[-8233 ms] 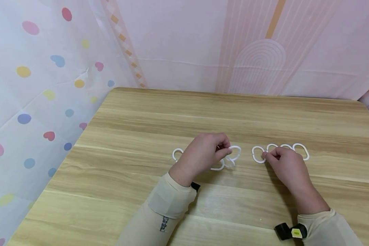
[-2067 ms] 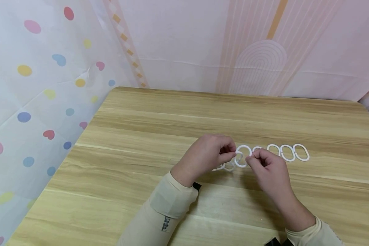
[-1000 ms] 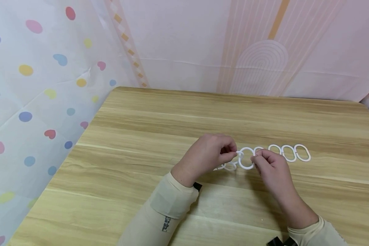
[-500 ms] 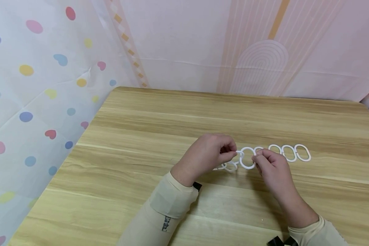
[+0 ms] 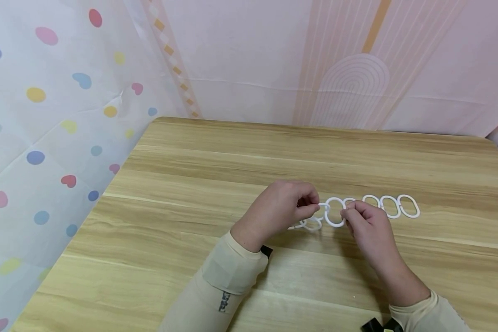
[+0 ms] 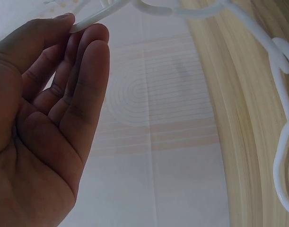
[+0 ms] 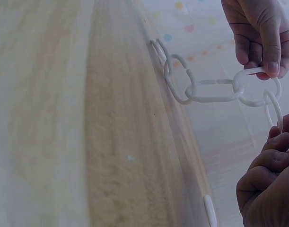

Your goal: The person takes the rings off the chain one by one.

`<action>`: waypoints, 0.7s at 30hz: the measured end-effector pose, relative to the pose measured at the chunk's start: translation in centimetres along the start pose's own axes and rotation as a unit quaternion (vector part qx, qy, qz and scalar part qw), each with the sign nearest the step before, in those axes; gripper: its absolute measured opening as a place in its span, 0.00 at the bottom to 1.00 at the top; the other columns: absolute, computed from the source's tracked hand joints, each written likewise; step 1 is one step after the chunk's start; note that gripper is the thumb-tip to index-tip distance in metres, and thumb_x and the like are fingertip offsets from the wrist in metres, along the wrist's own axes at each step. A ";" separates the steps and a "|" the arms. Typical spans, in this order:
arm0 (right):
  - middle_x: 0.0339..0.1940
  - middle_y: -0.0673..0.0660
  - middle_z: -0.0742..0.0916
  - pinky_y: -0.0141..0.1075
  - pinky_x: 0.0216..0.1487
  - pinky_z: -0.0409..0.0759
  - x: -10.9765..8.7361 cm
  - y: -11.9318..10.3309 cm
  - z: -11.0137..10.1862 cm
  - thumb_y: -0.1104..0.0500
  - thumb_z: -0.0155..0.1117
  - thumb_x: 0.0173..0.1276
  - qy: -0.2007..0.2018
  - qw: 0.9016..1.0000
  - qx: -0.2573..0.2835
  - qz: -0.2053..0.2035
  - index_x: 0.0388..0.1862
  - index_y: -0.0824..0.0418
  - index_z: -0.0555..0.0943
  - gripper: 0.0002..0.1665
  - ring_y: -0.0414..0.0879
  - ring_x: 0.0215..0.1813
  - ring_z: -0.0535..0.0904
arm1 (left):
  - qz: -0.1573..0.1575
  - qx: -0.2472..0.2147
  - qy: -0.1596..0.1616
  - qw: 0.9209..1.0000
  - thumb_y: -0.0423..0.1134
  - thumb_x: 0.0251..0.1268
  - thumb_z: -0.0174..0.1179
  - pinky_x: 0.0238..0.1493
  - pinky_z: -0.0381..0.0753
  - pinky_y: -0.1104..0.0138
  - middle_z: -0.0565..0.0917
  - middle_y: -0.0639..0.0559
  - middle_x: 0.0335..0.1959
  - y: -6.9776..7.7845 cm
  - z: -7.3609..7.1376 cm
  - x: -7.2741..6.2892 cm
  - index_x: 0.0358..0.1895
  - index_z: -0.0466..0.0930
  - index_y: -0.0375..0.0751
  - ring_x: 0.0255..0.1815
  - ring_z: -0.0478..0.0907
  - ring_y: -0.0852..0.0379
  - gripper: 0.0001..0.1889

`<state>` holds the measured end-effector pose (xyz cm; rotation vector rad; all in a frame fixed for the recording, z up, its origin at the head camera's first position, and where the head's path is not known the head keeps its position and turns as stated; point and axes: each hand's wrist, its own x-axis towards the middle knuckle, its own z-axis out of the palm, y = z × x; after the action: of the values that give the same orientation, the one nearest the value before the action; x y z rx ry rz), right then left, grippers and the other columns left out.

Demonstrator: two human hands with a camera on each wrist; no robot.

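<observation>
My left hand [image 5: 280, 207] pinches a white plastic chain link [image 7: 252, 103] between thumb and fingertips, above the table. From it a short chain of similar links [image 7: 213, 100] trails down behind the hand to the tabletop. Just to the right, my right hand [image 5: 373, 230] pinches the edge of another white link [image 5: 334, 225], which looks hooked through the left hand's link in the right wrist view. Small gaps show in some chain links. The left hand and forearm hide part of the chain in the head view.
Several loose white links lie in a row on the wooden table [image 5: 216, 157], behind and right of my right hand; the end link [image 5: 417, 213] is farthest right. The hand partly covers one link [image 5: 348, 199]. Patterned cloth [image 5: 249, 55] hangs behind and left of the table.
Since the oldest frame, my right hand has left the loose row, moved left and now pinches a link at the chain. Over the last second that link has shifted slightly right. My left hand stays nearly still.
</observation>
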<state>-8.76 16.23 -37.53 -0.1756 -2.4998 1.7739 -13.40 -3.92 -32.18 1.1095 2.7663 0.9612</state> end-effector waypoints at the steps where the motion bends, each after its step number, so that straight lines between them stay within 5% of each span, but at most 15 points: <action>1: 0.14 0.48 0.70 0.36 0.20 0.63 0.0 0.0 0.0 0.65 0.58 0.69 0.000 1.000 -0.001 -0.002 0.23 0.69 0.75 0.14 0.43 0.22 0.65 | 0.000 0.000 0.000 1.000 0.35 0.66 0.67 0.34 0.75 0.77 0.82 0.58 0.28 0.0 0.0 0.0 0.33 0.84 0.44 0.29 0.76 0.65 0.03; 21: 0.15 0.50 0.72 0.35 0.22 0.64 0.1 0.0 -0.1 0.65 0.56 0.70 0.000 0.999 0.020 0.027 0.26 0.69 0.78 0.12 0.43 0.22 0.66 | -0.014 0.008 0.000 1.000 0.35 0.67 0.66 0.34 0.75 0.75 0.82 0.59 0.28 -0.1 0.0 0.0 0.33 0.84 0.45 0.29 0.76 0.66 0.04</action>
<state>-8.89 16.33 -37.49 -0.2446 -2.4793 1.8435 -13.43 -4.02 -32.20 1.0690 2.7857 0.9378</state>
